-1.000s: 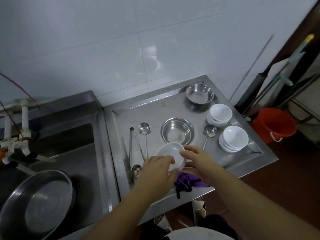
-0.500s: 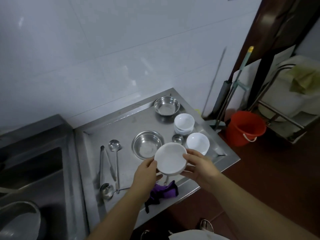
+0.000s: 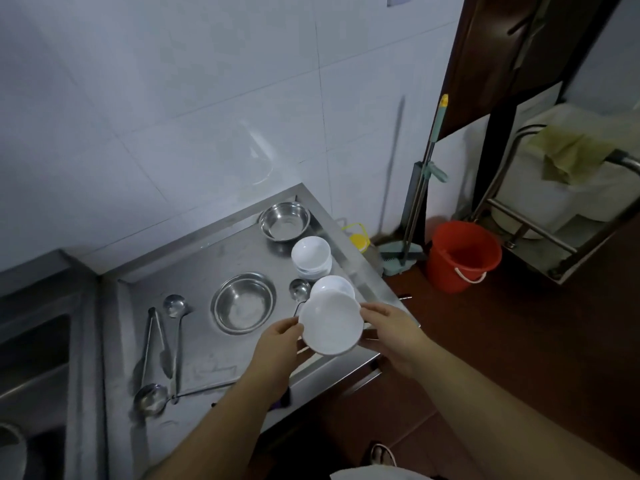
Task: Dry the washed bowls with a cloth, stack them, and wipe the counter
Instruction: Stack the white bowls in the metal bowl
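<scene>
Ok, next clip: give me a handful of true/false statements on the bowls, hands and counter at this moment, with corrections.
1. Both hands hold one round white ceramic bowl in the air, left hand and right hand at opposite sides of its rim. True.
2. The red plastic bucket stands on the steel counter. False: it stands on the floor, right of the counter.
3. Two round steel bowls, one at the far corner and one mid-counter, lie on the counter. True.
4. The long steel tongs are in the right hand's grip. False: they lie on the counter's left part.
</scene>
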{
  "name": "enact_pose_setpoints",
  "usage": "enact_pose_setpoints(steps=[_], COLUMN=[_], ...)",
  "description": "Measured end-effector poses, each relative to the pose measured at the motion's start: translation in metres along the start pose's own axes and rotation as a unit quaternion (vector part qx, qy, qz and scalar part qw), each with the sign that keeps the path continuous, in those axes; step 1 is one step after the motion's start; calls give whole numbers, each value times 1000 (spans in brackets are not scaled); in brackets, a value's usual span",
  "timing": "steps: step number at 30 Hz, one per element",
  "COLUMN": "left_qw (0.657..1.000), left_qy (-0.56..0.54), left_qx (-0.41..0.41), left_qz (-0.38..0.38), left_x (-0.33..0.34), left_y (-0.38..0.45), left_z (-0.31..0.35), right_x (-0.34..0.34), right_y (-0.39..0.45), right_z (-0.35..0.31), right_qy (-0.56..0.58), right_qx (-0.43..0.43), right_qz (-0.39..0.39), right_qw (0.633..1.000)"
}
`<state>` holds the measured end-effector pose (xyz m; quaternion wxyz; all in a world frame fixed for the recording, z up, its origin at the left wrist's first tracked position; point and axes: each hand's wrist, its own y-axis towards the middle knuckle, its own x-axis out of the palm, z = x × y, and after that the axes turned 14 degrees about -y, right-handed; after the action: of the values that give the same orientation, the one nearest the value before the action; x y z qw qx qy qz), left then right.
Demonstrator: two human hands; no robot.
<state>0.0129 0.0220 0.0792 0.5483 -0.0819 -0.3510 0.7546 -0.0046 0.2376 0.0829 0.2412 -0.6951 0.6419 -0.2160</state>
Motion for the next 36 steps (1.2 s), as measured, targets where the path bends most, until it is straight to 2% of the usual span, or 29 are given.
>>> enact_pose_setpoints(steps=[11, 19, 25, 36], left_qw=[998, 993, 990, 986], left_qy=[-1, 77, 90, 81], left_qx=[-52, -69, -87, -108], left_qz=[32, 49, 56, 96], left_x=[21, 20, 12, 26], left_y=[85, 155, 176, 190], left_z=[-9, -5, -13, -23], right_x=[-9, 6, 16, -2], right_y=[86, 150, 172, 208], right_z=[0, -7, -2, -5], right_qy=[-86, -163, -252, -335], right_qx=[60, 84, 86, 66], right_qz=[94, 142, 126, 75], right_qw=[990, 973, 956, 937])
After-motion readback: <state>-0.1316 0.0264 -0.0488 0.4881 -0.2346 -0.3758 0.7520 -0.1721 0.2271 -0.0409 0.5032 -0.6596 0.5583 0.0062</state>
